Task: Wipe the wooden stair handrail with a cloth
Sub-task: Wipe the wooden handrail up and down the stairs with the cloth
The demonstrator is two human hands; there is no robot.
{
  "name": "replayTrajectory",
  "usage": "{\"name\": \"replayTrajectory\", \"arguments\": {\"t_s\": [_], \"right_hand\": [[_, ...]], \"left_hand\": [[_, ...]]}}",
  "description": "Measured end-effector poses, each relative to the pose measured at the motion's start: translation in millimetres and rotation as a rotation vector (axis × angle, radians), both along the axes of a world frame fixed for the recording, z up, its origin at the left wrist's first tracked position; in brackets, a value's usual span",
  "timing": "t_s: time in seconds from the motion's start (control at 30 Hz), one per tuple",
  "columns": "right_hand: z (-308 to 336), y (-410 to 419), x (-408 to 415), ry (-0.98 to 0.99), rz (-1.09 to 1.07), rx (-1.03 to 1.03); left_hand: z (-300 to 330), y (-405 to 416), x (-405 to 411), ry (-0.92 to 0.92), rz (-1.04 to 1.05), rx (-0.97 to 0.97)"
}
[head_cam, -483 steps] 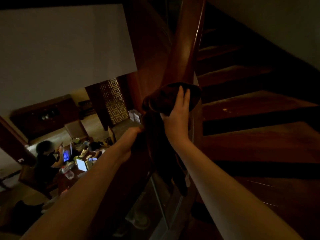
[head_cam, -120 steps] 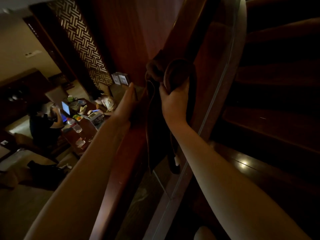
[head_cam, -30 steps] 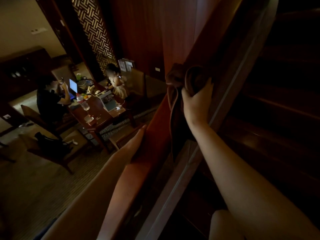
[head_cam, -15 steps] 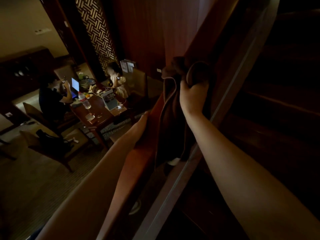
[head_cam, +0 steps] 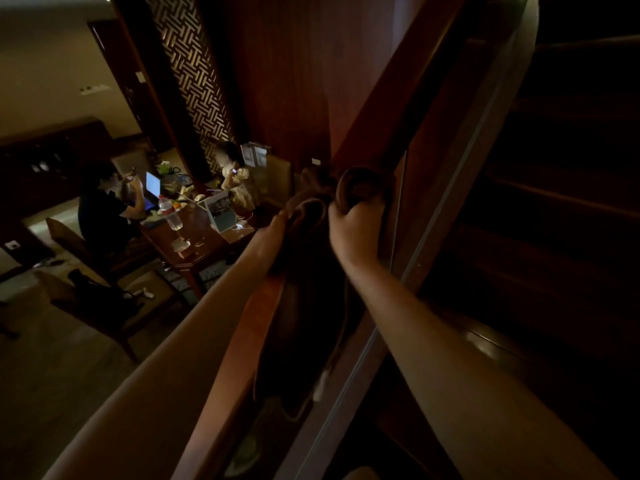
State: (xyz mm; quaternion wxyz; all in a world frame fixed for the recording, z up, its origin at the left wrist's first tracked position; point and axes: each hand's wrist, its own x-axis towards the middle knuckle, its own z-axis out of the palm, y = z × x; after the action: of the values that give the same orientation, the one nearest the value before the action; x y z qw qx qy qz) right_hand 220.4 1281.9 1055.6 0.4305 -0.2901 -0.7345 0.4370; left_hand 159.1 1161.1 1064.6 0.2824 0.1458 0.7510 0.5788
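Handrail (head_cam: 391,109) under gripped cloth (head_cam: 311,216); table (head_cam: 194,237) apparently below.

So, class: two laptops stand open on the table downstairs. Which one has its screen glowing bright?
The laptop at the table's far end, before the seated person in dark clothes. The other laptop, nearer the handrail, shows no such glow.

The handrail (head_cam: 391,109) runs diagonally from upper right to lower left, reddish wood, and carries the cloth (head_cam: 311,216). The cloth is draped over its top, bunched at the upper end, with a long fold hanging down the stair side. Both hands rest on the rail at the cloth: the left hand (head_cam: 273,233) on its left part, the right hand (head_cam: 353,233) gripping the bunched part.
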Motion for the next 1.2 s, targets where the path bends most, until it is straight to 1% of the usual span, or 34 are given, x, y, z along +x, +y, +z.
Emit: {"name": "replayTrajectory", "arguments": {"t_s": [0.07,0.13,0.27,0.37,0.43,0.5,0.57,0.6,0.63,0.7,0.73,0.8,0.83,0.9,0.97,1.03,1.07,1.13,1.2], "right_hand": [[14,15,-11,-0.043,-0.049,-0.029],[14,15,-14,-0.057,-0.085,0.015],[1,-3,-4,-0.028,-0.130,0.091],[-18,-33,9,-0.018,-0.112,0.149],[-33,-62,22,-0.001,-0.092,0.177],[-52,-91,34,0.003,-0.032,0.143],[-63,-118,48,-0.027,0.038,0.079],[-69,-130,54,-0.046,0.051,0.098],[-72,-138,59,-0.079,0.030,0.210],[-79,-142,60,-0.129,-0.044,0.594],[-78,-138,58,-0.135,-0.029,0.696],[-69,-127,49,-0.161,0.100,0.769],[-61,-122,44,-0.207,0.141,0.782],[-39,-117,32,-0.403,0.197,0.801],[-16,-114,15,-0.652,0.240,0.838],[-1,-119,-1,-0.926,0.286,0.902],[2,-125,-7,-1.025,0.307,0.947],[-5,-146,-11,-1.136,0.391,1.020],[-30,-180,-10,-1.146,0.521,1.054]], "left_hand": [[-13,-13,1,-0.039,0.090,-0.020],[-21,-19,4,-0.077,0.135,-0.020],[-21,-19,8,-0.083,0.154,0.078],[-23,-25,8,-0.081,0.172,0.173],[-28,-28,9,-0.037,0.178,0.205],[-30,-32,14,0.003,0.175,0.252],[-30,-36,17,-0.002,0.178,0.319],[-30,-39,17,-0.008,0.182,0.323],[-28,-42,17,-0.004,0.182,0.305],[-28,-49,17,0.018,0.152,0.246],[-31,-55,17,0.033,0.145,0.237],[-43,-74,16,-0.019,0.191,0.243],[-50,-84,15,-0.046,0.233,0.234],[-67,-107,11,-0.067,0.279,0.115],[-80,-126,10,-0.102,0.304,-0.010],[-87,-144,14,-0.169,0.330,-0.043],[-90,-152,17,-0.178,0.342,-0.052],[-96,-170,24,-0.159,0.352,-0.078],[-102,-189,31,-0.136,0.373,-0.093]]}}
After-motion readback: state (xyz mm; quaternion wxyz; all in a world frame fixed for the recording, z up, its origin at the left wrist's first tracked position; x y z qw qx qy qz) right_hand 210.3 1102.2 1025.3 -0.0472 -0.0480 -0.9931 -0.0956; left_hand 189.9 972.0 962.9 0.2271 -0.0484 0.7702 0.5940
